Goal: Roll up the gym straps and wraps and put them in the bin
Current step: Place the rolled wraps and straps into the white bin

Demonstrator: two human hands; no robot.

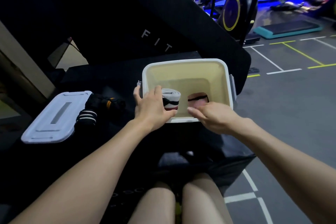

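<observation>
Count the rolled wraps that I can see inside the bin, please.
2: a white roll held by the left hand over the bin, and a pink roll on its bottom. Hands may hide others.

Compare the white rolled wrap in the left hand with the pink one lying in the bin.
The white rolled wrap is held by the left hand over the bin; the pink wrap lies on the bin's floor, untouched. The white one is white with black and dark red bands; the pink one shows a black line. Both are rolled up.
</observation>
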